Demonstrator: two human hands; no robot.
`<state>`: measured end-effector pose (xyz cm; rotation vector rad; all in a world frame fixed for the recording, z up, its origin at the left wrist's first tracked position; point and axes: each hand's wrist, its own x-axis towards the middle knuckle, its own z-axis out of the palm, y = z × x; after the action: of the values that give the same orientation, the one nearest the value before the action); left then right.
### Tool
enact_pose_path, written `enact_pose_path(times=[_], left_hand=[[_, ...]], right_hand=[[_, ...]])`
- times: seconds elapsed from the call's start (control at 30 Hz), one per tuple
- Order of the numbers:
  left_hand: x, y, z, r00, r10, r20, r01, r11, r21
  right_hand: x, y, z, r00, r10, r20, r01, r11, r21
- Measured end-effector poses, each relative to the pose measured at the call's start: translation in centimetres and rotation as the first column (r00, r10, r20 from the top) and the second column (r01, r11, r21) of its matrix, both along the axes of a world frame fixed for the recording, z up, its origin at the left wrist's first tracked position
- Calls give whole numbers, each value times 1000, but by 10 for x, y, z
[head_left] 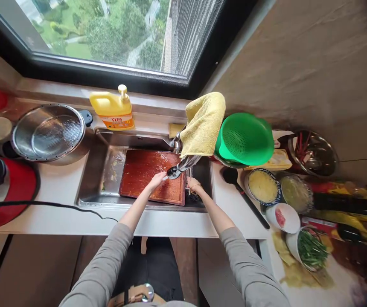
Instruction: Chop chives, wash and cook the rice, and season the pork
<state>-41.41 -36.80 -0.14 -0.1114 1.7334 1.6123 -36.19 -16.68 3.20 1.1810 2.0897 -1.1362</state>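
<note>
Looking down from the head camera: left hand rests on the wet reddish cutting board lying across the sink, fingers extended flat on the wood, not gripping anything. Right hand sits at the board's right edge, just under the faucet spout; fingers look curled at the edge, but whether they actually clamp the board I cannot tell from this angle. Board is inside the basin, filling its middle and right part, slightly tilted, with its left end short of the basin's left wall. Yellow cloth is draped over the faucet. Yellow pump bottle stands on the ledge behind the sink. Steel strainer pot is on the counter to the left, with a red appliance and its black cord nearer the camera. Right of the sink: green colander, black ladle, steel bowl, a bowl of yellow shreds, a white bowl, and a bowl of chopped greens. Grey sleeves on both arms.
</note>
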Motion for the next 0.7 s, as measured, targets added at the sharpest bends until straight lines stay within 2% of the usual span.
enact_pose_path(times=[0.13,0.2,0.27,0.33,0.4,0.5,0.6,0.67,0.7], left_hand=[[2,17,28,998,-21,-61,20,1000,-13],[1,13,34,991,-29,-131,33,999,27],[1,4,35,976,-65,-206,85,993,87],[4,-4,33,962,-120,-247,152,982,113],[8,-10,29,953,-169,-251,203,973,113],[14,-19,19,955,-194,-223,220,971,97],[16,-39,5,966,-207,-158,201,978,-50],[16,-52,-4,974,-194,-113,166,960,-224],[15,-55,-8,982,-163,-90,134,955,-265]], right_hand=[[4,-10,22,995,85,45,-87,996,34],[12,-17,37,994,103,34,-103,995,12],[27,-23,55,997,81,7,-80,994,-70],[46,-32,73,1000,-4,-23,-1,977,-211],[66,-43,91,990,-133,-47,108,930,-353],[99,-63,108,946,-307,-99,229,855,-465],[136,-87,109,868,-468,-166,329,793,-512],[163,-104,102,796,-577,-180,405,730,-550],[177,-113,98,760,-627,-171,438,688,-579]])
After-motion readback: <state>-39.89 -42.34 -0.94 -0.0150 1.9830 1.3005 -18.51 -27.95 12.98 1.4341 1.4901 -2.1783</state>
